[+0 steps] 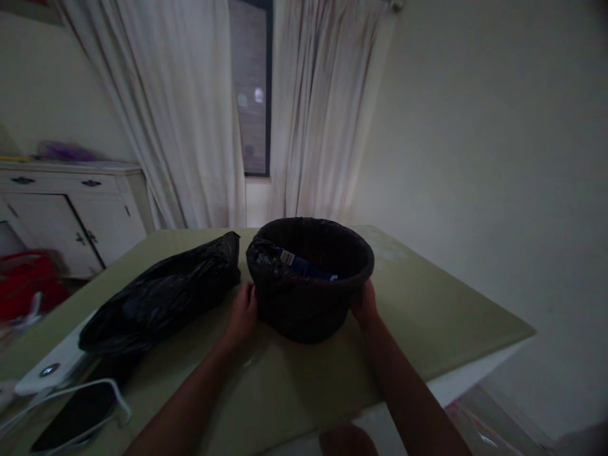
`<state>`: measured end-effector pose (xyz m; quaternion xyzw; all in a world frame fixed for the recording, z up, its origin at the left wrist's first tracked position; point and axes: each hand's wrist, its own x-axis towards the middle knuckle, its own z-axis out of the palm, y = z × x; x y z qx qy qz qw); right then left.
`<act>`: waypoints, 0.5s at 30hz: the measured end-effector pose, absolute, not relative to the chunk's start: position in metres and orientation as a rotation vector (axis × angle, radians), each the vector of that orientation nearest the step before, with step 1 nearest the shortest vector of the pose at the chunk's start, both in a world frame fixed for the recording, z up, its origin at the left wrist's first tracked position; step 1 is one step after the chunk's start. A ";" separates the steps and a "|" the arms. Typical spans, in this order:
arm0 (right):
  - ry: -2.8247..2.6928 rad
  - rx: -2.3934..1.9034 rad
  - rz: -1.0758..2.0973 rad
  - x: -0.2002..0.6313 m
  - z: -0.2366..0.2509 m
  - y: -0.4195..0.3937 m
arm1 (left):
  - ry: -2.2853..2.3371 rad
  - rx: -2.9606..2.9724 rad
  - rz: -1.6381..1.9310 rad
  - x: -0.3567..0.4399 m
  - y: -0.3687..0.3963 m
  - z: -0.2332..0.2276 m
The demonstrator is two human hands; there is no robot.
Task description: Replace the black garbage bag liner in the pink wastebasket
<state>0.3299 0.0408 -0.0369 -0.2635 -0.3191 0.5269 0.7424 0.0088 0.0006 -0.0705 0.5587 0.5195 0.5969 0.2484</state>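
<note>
A round dark bin (308, 310) lined with a black plastic bag stands on the green table (427, 316). Inside it lies a blue packet (304, 265) with a small white label. My left hand (244, 315) presses against the bin's left side and my right hand (365, 303) against its right side, so both hold the bin between them. A bundle of black plastic bags (166, 294) lies on the table just left of the bin, close to my left hand.
A black phone (76, 415), a white cable (71, 392) and a white device (52, 367) lie at the table's near left corner. A white cabinet (71, 215) stands far left, something red (26, 282) beside it. Curtains and a window are behind.
</note>
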 end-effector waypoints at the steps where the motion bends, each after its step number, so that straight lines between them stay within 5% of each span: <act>1: -0.669 -0.565 1.158 0.334 -0.031 0.035 | 1.392 1.449 1.680 0.009 0.000 -0.068; 7: -0.669 -0.446 1.106 0.357 0.022 -0.018 | 1.350 1.195 1.913 0.008 -0.010 -0.050; 15: -1.250 -0.853 0.535 0.367 0.073 -0.054 | 1.257 2.227 2.539 0.052 -0.101 0.029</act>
